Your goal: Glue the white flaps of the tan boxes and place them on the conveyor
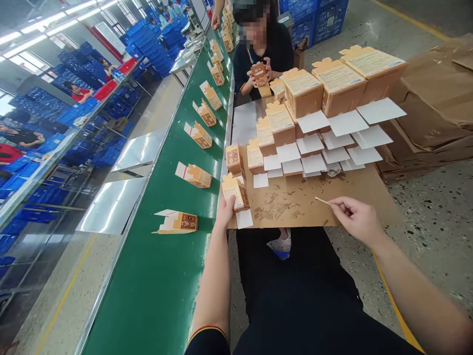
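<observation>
My left hand (224, 212) grips a small brown-and-tan carton (235, 191) at the near left corner of the cardboard-covered table. Its top tabs stand up, and a white flap (244, 219) sticks out toward me. Just behind it stands another carton (233, 157). Over the table's right front part, my right hand (354, 217) pinches a thin pale stick that looks like a cotton swab (322, 200), its tip pointing left. Beyond both hands are rows of stacked cartons (278, 121), many with white flaps (288, 153) jutting toward me.
Several open cartons (199, 176) stand spaced along the green conveyor belt (166, 276) at my left. Across the table, a co-worker (264, 54) holds a carton (259, 75) in both hands. Large brown packaging (436, 108) lies at the right. Blue crates (314, 22) stand behind.
</observation>
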Action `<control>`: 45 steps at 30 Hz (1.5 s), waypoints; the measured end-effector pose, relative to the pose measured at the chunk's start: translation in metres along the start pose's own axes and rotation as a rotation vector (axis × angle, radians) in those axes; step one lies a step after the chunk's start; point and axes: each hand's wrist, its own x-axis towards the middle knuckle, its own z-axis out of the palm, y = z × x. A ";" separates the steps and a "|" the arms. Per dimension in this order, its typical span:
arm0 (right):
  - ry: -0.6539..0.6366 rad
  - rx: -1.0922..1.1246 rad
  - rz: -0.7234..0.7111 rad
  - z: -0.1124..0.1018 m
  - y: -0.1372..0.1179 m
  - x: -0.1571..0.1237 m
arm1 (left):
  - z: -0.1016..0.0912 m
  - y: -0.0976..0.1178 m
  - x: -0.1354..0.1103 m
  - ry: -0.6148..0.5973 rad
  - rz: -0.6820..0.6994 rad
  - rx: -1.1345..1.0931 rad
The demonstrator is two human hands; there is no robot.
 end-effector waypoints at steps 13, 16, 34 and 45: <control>-0.098 -0.052 -0.233 0.106 -0.037 -0.008 | 0.061 -0.021 -0.033 0.000 0.133 -0.271; -0.124 -0.205 -0.299 0.126 -0.026 0.002 | 0.064 -0.024 -0.030 -0.004 0.154 -0.219; -0.066 -0.078 -0.250 0.085 -0.018 -0.048 | 0.077 -0.044 -0.069 0.080 0.418 0.235; -0.162 0.216 -0.042 0.088 -0.034 -0.072 | 0.088 -0.043 -0.068 0.099 0.372 0.166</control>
